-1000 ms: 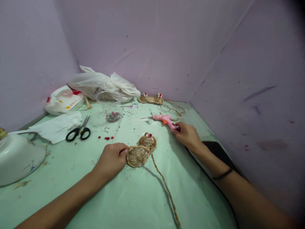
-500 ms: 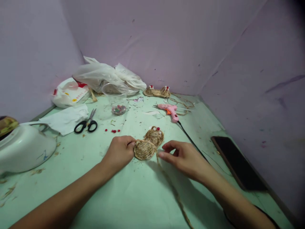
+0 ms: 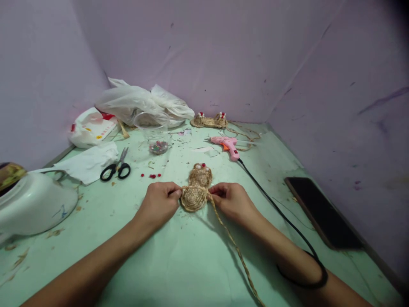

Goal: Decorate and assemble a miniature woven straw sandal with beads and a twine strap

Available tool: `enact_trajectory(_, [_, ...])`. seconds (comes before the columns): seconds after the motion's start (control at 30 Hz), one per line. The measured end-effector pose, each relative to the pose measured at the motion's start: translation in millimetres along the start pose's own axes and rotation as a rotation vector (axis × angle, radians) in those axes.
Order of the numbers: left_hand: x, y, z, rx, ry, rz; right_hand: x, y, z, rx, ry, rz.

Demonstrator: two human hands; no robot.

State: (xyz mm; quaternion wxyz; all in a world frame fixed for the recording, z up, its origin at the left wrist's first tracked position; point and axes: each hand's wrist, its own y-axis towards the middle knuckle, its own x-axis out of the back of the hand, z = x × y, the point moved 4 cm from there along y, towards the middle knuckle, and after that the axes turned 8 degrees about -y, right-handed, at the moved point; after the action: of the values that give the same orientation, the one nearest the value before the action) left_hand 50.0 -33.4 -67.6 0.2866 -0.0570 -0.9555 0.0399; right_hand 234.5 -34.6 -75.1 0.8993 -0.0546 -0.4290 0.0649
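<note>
A flat piece of coiled jute twine [image 3: 194, 201] lies in front of me, made of two joined rounds with red and white beads at its far end. At its left edge my left hand [image 3: 160, 199] pinches the end of a jute strand that crosses the piece. My right hand [image 3: 235, 203] is closed on the same strand [image 3: 234, 245] at the right edge. From there the strand trails toward me over the table. The fingertips of both hands are partly hidden.
A pink glue gun [image 3: 227, 145] lies behind, its black cord [image 3: 271, 198] running by my right forearm. Scissors [image 3: 119, 167], red beads [image 3: 154, 175], a plastic cup of beads [image 3: 158, 147] and a white pot-like vessel [image 3: 41, 202] are left; a phone [image 3: 319, 213] is right.
My right hand has moved left and closed on the strand at the piece's edge. The coiled piece has turned slightly, and the strand now spans across it.
</note>
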Motion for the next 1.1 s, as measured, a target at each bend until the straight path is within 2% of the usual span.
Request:
enact_trajectory(0.1, [0.0, -6.0, -3.8, -0.041, 0.007, 0.003, -7.2, 9.1, -9.3, -0.007, 0.162, 0.005])
enact_trajectory(0.23, [0.1, -10.3, -8.8, -0.140, 0.035, -0.035, -1.8, 6.8, -10.2, 0.014, 0.160, 0.017])
enact_trajectory(0.4, [-4.3, -9.9, 3.9, -0.039, -0.055, -0.011, 32.8, -27.6, 0.7, 0.090, -0.055, -0.038])
enact_trajectory(0.5, [-5.4, -9.7, 7.9, -0.021, -0.101, 0.000, 36.9, -50.5, 0.3, 0.104, -0.056, 0.077])
enact_trajectory(0.6, [-4.5, -9.6, 6.2, -0.014, -0.112, 0.001, 31.2, -58.8, -2.3, 0.146, -0.120, 0.151])
enact_trajectory(0.67, [-3.6, -9.6, 3.9, -0.012, -0.122, -0.003, 31.2, -53.0, -1.8, 0.185, -0.131, 0.107])
enact_trajectory(0.8, [-2.9, -9.2, 1.5, -0.019, -0.136, -0.002, 42.0, -29.7, 6.8, 0.232, -0.235, -0.146])
enact_trajectory(0.87, [-3.3, -8.6, 2.2, -0.016, -0.136, -0.003, 39.2, -21.7, 13.4, 0.271, -0.292, -0.155])
enact_trajectory(1.0, [-4.5, -8.1, 3.4, -0.046, -0.145, -0.025, 18.6, -20.4, 18.5, 0.353, -0.256, -0.052])
enact_trajectory(1.1, [-4.6, -9.3, 1.8, -0.125, -0.131, -0.043, 13.1, -24.5, 11.7, 0.384, -0.214, -0.160])
